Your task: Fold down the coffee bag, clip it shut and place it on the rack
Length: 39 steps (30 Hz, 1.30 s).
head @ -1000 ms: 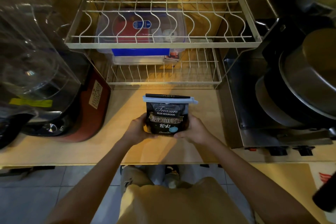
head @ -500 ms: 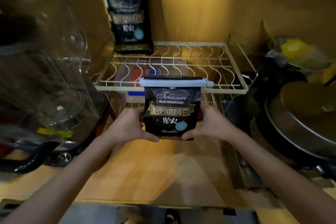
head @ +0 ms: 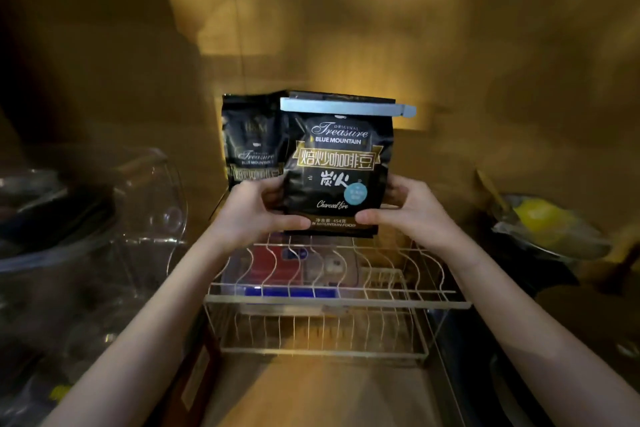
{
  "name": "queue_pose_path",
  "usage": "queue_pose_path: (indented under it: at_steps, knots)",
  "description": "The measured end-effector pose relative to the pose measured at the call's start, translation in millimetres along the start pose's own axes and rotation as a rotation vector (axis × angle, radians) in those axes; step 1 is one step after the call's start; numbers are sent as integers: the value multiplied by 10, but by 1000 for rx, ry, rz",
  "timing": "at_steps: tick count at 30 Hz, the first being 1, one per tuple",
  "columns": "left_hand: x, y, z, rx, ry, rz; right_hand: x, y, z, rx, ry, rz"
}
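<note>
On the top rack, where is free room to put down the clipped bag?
The top rack is bare across its middle and right, up to its right edge. The left back is crowded: a second bag stands there, overlapping the clipped bag held by both hands.

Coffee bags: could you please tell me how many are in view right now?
2. The clipped coffee bag is held over the rack by both hands; the second bag stands behind it to the left, partly hidden.
</note>
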<state>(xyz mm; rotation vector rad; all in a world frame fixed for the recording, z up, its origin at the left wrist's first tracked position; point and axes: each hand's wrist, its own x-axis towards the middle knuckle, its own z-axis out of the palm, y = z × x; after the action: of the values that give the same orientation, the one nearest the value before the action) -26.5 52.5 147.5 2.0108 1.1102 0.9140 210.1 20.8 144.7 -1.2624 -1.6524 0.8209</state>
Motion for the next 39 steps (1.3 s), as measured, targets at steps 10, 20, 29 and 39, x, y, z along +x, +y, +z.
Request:
queue_pose_path:
  at_steps: [10,20,29,39]
  knots:
    - [449,-473,587,75,455,-3,555,567,240,245,126,187]
    - [533,-816,865,418,432,141,659,895,403,262,108,263]
    - [630,-771,909,501,296,153,722,826,455,-11,92,265]
    - [800,309,51,365,135,-66,233,-765,-66,-94,278,-186]
